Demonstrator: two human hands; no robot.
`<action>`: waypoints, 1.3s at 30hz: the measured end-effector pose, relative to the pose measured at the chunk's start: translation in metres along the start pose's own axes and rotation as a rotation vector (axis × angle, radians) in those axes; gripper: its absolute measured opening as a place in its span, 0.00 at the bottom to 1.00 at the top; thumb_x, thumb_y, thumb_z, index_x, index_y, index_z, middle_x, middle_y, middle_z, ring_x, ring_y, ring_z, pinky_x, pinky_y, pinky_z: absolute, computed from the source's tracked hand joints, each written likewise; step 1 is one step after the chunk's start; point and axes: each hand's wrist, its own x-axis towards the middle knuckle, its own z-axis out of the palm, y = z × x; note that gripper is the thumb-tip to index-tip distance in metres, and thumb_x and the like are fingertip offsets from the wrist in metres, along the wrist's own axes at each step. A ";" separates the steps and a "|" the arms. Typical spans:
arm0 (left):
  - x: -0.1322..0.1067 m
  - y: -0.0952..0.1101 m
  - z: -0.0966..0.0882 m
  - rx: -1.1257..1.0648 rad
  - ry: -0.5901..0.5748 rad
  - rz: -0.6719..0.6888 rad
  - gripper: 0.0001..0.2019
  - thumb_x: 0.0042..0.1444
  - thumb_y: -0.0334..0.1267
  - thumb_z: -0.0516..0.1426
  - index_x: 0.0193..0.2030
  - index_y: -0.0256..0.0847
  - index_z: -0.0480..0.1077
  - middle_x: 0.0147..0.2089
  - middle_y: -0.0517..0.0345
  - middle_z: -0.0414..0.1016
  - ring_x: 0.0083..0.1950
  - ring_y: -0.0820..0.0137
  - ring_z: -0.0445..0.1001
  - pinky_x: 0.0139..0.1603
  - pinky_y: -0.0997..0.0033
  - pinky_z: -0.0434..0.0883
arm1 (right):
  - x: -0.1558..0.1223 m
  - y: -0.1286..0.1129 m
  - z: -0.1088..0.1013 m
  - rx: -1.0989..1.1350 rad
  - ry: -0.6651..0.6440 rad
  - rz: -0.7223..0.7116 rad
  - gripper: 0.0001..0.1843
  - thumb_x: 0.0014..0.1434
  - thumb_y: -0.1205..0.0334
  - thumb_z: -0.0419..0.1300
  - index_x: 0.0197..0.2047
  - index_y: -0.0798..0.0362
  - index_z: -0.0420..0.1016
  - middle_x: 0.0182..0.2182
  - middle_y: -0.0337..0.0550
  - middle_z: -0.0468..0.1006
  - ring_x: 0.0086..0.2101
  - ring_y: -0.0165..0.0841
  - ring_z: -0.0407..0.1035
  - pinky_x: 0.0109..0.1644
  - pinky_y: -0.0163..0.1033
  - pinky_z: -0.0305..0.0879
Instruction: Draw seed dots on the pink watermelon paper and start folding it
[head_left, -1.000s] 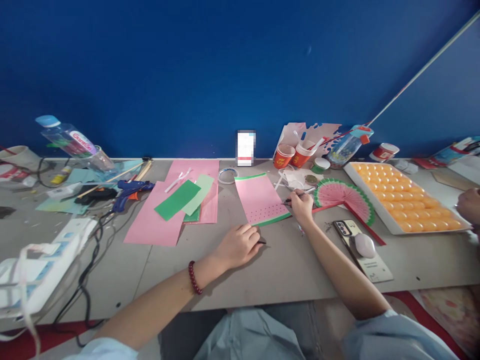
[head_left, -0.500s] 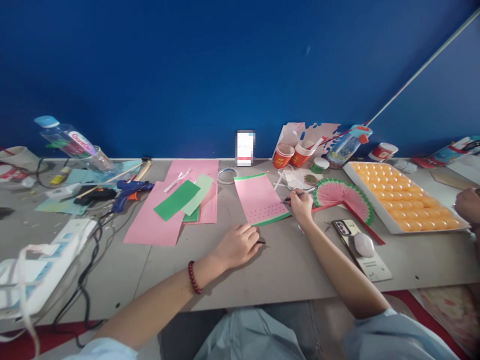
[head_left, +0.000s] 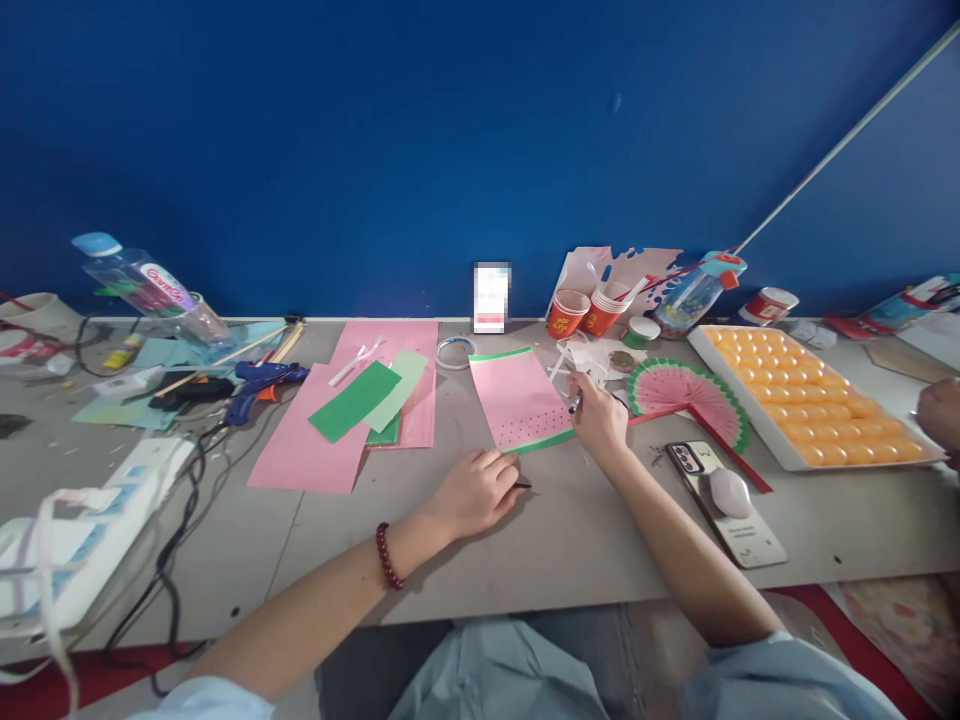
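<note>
- We see our two hands apart from each other, both low over the desk (head_left: 555, 560).
- Our right hand (head_left: 600, 415) is closed around a dark pen (head_left: 575, 402), just beside the right edge of the pink sheet (head_left: 517, 385).
- Our left hand (head_left: 480, 490) rests on the desk with bent fingers, near the sheet's lower left corner; a thin dark object (head_left: 523, 486) comes out from under it. Our view is poor here, so we cannot tell whether the fingers grip this object.
- The pink sheet lies in front of us, in the middle of the desk. It has a green strip along its far edge and another along its near edge, with rows of dark dots above the near one.
- To the right of our right hand lies an opened pink fan (head_left: 682, 385) with a green border and red sticks (head_left: 727, 450). Nearer to us, a white case (head_left: 730, 493) sits on a phone (head_left: 720, 525).
- Further right we see a tray (head_left: 739, 408) full of orange balls (head_left: 817, 400), and beyond it another person's hand (head_left: 937, 415).
- On our left, two green pieces (head_left: 354, 400) lie over pink paper (head_left: 300, 460), beside a blue glue gun (head_left: 262, 385).
</note>
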 end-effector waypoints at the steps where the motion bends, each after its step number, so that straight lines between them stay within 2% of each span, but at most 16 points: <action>1: 0.000 0.000 0.001 0.000 0.006 0.002 0.08 0.64 0.37 0.49 0.40 0.38 0.67 0.46 0.50 0.75 0.47 0.63 0.72 0.42 0.63 0.71 | 0.000 -0.001 -0.002 -0.054 -0.028 0.016 0.22 0.53 0.70 0.49 0.50 0.50 0.72 0.30 0.43 0.78 0.26 0.35 0.68 0.28 0.36 0.49; 4: 0.000 -0.001 0.002 -0.001 0.026 0.008 0.09 0.65 0.38 0.49 0.42 0.37 0.68 0.46 0.50 0.76 0.47 0.63 0.73 0.43 0.63 0.71 | 0.000 -0.002 -0.005 -0.127 -0.081 0.065 0.18 0.53 0.68 0.51 0.46 0.50 0.72 0.25 0.43 0.75 0.24 0.35 0.67 0.27 0.36 0.47; 6: 0.000 -0.002 0.003 -0.003 0.031 0.016 0.10 0.65 0.38 0.49 0.42 0.37 0.68 0.46 0.49 0.76 0.47 0.62 0.73 0.43 0.63 0.72 | 0.000 -0.001 -0.006 -0.083 -0.084 0.053 0.14 0.54 0.66 0.52 0.43 0.49 0.72 0.24 0.41 0.74 0.24 0.35 0.66 0.28 0.36 0.49; 10: 0.000 -0.002 0.002 -0.002 0.033 0.015 0.11 0.66 0.39 0.48 0.43 0.37 0.69 0.47 0.49 0.76 0.48 0.63 0.74 0.44 0.62 0.73 | 0.001 0.002 -0.005 0.257 -0.047 -0.063 0.12 0.53 0.62 0.53 0.41 0.50 0.69 0.25 0.39 0.73 0.26 0.34 0.68 0.32 0.37 0.58; 14: 0.000 -0.003 0.002 -0.006 0.041 0.033 0.12 0.66 0.39 0.47 0.45 0.36 0.69 0.47 0.48 0.77 0.49 0.62 0.75 0.46 0.63 0.73 | 0.004 0.005 0.001 0.612 -0.035 -0.154 0.17 0.50 0.62 0.56 0.45 0.51 0.64 0.30 0.40 0.73 0.30 0.34 0.70 0.38 0.39 0.65; 19: 0.000 -0.003 0.003 -0.047 0.094 0.106 0.14 0.66 0.39 0.47 0.49 0.33 0.68 0.48 0.47 0.77 0.50 0.63 0.75 0.49 0.63 0.73 | 0.008 0.006 0.000 0.740 -0.087 -0.260 0.20 0.50 0.65 0.56 0.48 0.51 0.61 0.35 0.42 0.72 0.35 0.36 0.69 0.43 0.43 0.64; 23: -0.001 -0.002 0.003 -0.064 0.169 0.173 0.11 0.64 0.36 0.49 0.46 0.34 0.69 0.49 0.46 0.77 0.51 0.63 0.75 0.50 0.63 0.73 | 0.011 0.004 -0.019 0.757 -0.079 -0.326 0.19 0.52 0.65 0.55 0.49 0.50 0.62 0.37 0.43 0.70 0.38 0.37 0.68 0.45 0.44 0.64; 26: -0.001 -0.002 0.002 -0.056 0.208 0.208 0.08 0.63 0.35 0.50 0.40 0.36 0.69 0.49 0.47 0.77 0.49 0.64 0.75 0.46 0.65 0.73 | 0.012 0.003 -0.044 0.747 -0.068 -0.353 0.19 0.55 0.63 0.56 0.51 0.49 0.62 0.39 0.44 0.70 0.41 0.38 0.67 0.47 0.44 0.63; 29: -0.002 -0.001 0.001 -0.052 0.235 0.265 0.06 0.61 0.36 0.52 0.39 0.37 0.68 0.45 0.48 0.78 0.45 0.65 0.76 0.44 0.66 0.72 | 0.015 0.003 -0.071 0.703 -0.040 -0.382 0.17 0.57 0.60 0.57 0.50 0.48 0.63 0.43 0.46 0.70 0.44 0.39 0.66 0.50 0.45 0.63; 31: -0.002 0.000 0.000 -0.053 0.277 0.322 0.06 0.60 0.36 0.53 0.39 0.36 0.68 0.43 0.49 0.78 0.44 0.66 0.76 0.44 0.67 0.72 | 0.022 0.005 -0.087 0.679 -0.097 -0.415 0.18 0.58 0.59 0.57 0.52 0.47 0.62 0.45 0.46 0.70 0.46 0.39 0.66 0.50 0.45 0.64; 34: -0.004 0.003 -0.003 -0.053 0.274 0.429 0.06 0.60 0.36 0.53 0.38 0.37 0.68 0.43 0.49 0.78 0.45 0.66 0.75 0.44 0.68 0.71 | 0.040 0.007 -0.102 0.631 -0.326 -0.554 0.18 0.60 0.57 0.56 0.54 0.47 0.63 0.45 0.46 0.71 0.46 0.39 0.67 0.49 0.44 0.65; 37: -0.004 0.006 -0.003 -0.041 0.198 0.460 0.06 0.61 0.37 0.52 0.38 0.38 0.67 0.43 0.49 0.77 0.45 0.67 0.75 0.42 0.69 0.70 | 0.063 0.002 -0.102 0.552 -0.528 -0.717 0.17 0.61 0.57 0.55 0.53 0.49 0.65 0.47 0.47 0.72 0.46 0.38 0.67 0.51 0.44 0.63; 39: -0.003 0.007 -0.002 -0.024 0.139 0.425 0.06 0.62 0.37 0.51 0.38 0.38 0.66 0.41 0.51 0.77 0.43 0.68 0.75 0.41 0.69 0.69 | 0.074 -0.008 -0.094 0.483 -0.625 -0.794 0.16 0.60 0.60 0.55 0.52 0.50 0.66 0.44 0.46 0.73 0.42 0.37 0.67 0.47 0.43 0.64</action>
